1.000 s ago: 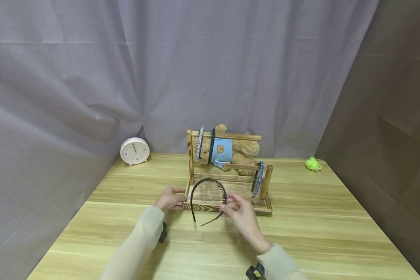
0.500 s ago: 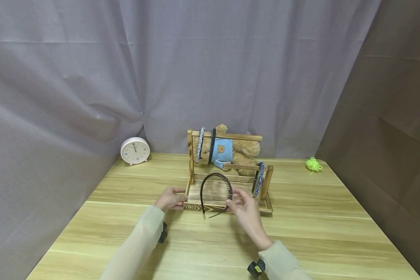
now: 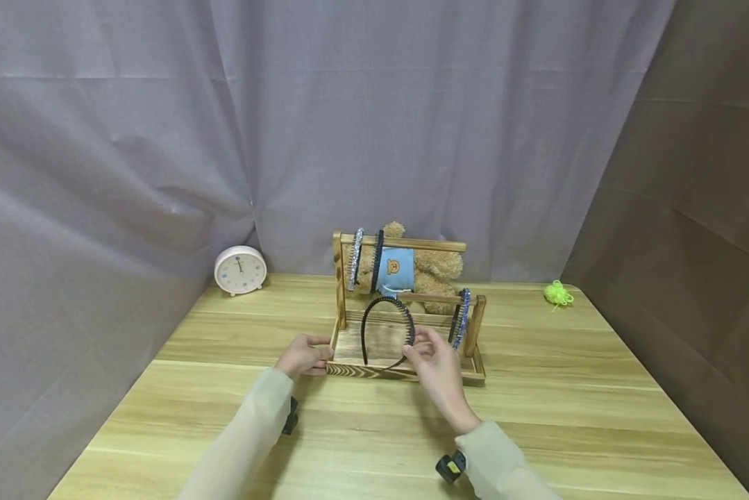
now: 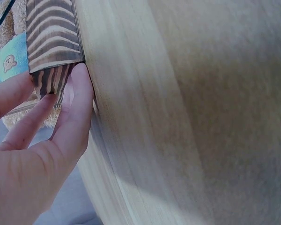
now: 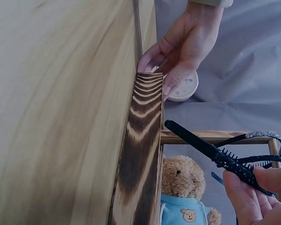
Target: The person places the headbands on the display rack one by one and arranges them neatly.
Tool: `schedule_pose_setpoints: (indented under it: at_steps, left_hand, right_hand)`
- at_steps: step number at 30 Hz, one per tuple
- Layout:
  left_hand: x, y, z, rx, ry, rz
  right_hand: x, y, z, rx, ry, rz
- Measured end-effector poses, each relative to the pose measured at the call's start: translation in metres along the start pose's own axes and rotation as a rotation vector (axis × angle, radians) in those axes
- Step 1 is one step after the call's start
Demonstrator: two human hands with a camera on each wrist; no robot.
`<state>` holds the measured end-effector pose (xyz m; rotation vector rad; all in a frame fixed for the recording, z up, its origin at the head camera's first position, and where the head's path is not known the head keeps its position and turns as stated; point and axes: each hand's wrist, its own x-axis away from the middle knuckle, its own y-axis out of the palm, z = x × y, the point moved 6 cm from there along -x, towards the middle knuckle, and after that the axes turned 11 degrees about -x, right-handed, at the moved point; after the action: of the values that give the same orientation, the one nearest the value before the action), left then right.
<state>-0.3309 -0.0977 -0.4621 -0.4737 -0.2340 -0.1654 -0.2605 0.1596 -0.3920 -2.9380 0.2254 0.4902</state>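
Observation:
My right hand pinches one side of a black toothed headband. It holds the band upright, arch on top, over the tray of a wooden headband rack. Dark glitter shows on the band in the right wrist view, next to the pinching fingers. At the tray's front left corner, my left hand grips the wood between thumb and fingers; the left wrist view shows the striped corner between them. A silver headband and a black headband hang on the upper bar, a blue headband on the lower bar.
Behind the rack lies a teddy bear in a blue shirt. A round white clock stands at the back left of the wooden table. Some bright green yarn lies at the back right. Grey curtains hang behind.
The right hand has carried the black headband up, slightly right and toward the rack, from before the tray's front edge to over the tray. The left hand stays on the corner.

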Motion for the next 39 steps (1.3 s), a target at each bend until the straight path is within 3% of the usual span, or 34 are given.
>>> schedule_pose_setpoints:
  at_steps: [10,20,39]
  left_hand:
    - [0.0,-0.001,-0.001,0.004,0.002,0.004]
    - [0.001,-0.001,0.001,-0.011,0.004,-0.004]
    - [-0.002,0.001,-0.002,-0.009,-0.005,0.002]
  right_hand:
    - [-0.007,0.005,0.0,-0.017,0.007,0.017]
    - [-0.013,0.0,-0.002,0.051,-0.044,0.05]
    - [-0.016,-0.004,0.0,0.061,-0.058,0.1]
